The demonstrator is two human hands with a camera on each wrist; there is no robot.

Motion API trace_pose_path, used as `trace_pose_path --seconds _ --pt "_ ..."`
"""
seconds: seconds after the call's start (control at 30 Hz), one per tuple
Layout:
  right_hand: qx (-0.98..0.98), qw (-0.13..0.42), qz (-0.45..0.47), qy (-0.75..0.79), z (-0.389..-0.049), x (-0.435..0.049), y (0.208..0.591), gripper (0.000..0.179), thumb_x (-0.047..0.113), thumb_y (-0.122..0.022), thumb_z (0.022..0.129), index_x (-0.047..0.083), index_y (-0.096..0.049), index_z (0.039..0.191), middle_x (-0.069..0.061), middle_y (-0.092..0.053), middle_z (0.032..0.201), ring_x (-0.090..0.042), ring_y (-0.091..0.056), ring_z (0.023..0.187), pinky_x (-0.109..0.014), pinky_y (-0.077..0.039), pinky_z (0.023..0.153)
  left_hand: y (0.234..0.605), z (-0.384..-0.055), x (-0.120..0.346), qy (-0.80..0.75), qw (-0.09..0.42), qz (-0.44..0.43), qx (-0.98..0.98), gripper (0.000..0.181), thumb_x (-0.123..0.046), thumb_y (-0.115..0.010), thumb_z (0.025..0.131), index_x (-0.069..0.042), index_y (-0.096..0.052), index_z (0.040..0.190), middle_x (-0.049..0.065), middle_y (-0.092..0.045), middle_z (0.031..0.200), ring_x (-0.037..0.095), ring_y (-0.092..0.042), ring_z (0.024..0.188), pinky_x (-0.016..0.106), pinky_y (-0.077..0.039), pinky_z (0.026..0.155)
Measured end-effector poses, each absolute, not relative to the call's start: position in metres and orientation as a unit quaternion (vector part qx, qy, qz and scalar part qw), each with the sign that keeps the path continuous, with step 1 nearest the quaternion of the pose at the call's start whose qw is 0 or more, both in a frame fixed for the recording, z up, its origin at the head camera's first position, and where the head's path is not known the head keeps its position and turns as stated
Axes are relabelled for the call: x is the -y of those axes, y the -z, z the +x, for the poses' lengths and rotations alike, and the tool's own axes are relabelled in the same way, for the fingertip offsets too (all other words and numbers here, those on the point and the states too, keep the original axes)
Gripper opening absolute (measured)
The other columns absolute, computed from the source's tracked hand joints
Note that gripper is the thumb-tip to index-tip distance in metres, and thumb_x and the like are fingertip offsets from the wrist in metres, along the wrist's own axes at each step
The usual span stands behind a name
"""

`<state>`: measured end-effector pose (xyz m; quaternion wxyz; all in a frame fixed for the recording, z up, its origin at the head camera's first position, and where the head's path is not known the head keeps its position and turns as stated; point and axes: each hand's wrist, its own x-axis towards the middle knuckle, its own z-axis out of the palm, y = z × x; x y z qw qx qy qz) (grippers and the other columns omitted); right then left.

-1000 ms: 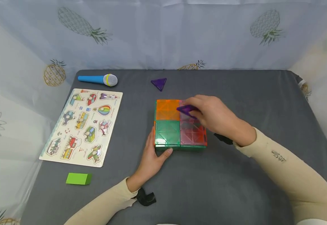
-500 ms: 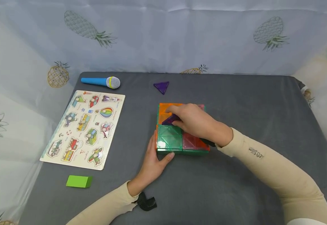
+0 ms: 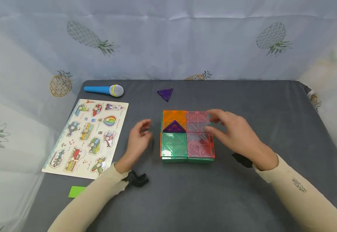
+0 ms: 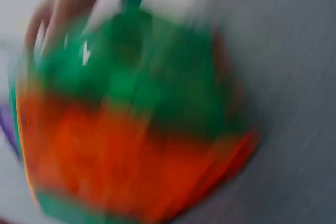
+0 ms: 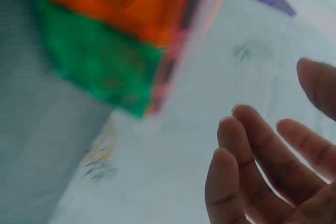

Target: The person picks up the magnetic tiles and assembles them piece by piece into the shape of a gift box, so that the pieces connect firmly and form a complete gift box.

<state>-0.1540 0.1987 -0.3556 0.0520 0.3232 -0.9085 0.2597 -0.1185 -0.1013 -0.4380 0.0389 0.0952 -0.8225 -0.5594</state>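
Note:
A low box of see-through magnetic tiles (image 3: 201, 145) sits mid-table, with orange, pink and green squares on top. On it a purple triangle tile (image 3: 174, 127) stands upright along the seam between the orange and green squares, also rising from the top in the right wrist view. My left hand (image 3: 137, 141) hangs left of the box, apart from it, fingers loosely curled and holding nothing. At the box's right edge my right hand (image 3: 238, 135) is relaxed, thumb and fingers spread with nothing between them. The left wrist view is blurred, showing the box's green and orange side (image 4: 115, 150).
A second purple triangle tile (image 3: 166, 94) lies behind the box. To the left are a blue toy microphone (image 3: 103, 90), a vehicle puzzle board (image 3: 82, 138) and a light green block (image 3: 76, 191), partly covered by the left sleeve (image 3: 90, 199).
My right hand has set the purple triangle on the box, let go and drawn back to the right. My left hand has left the box's side and moved left.

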Motion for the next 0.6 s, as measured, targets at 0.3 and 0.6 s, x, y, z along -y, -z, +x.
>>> trace_pose_path --seconds 0.3,0.6 --pt "0.929 0.081 0.228 -0.279 -0.116 -0.258 0.397 0.040 0.015 -0.071 0.087 0.006 -0.059 0.124 -0.002 -0.068 0.094 -0.021 -0.066 0.079 -0.030 -0.052 0.071 0.442 -0.258 0.105 0.287 -0.072 0.051 0.954 0.076 -0.046 -0.057 0.093 -0.007 -0.029 0.151 0.020 -0.033 0.150 0.038 -0.032 0.135 0.050 -0.029 0.113" --pt "0.937 0.075 0.208 -0.271 -0.110 -0.269 0.415 0.038 0.015 -0.072 0.086 0.007 -0.060 0.122 -0.002 -0.069 0.092 -0.022 -0.066 0.077 -0.032 -0.052 0.070 0.434 -0.295 0.093 0.223 -0.108 0.060 0.967 0.059 -0.043 -0.066 0.088 -0.004 -0.050 0.130 0.019 -0.038 0.135 0.036 -0.031 0.122 0.051 -0.032 0.103"
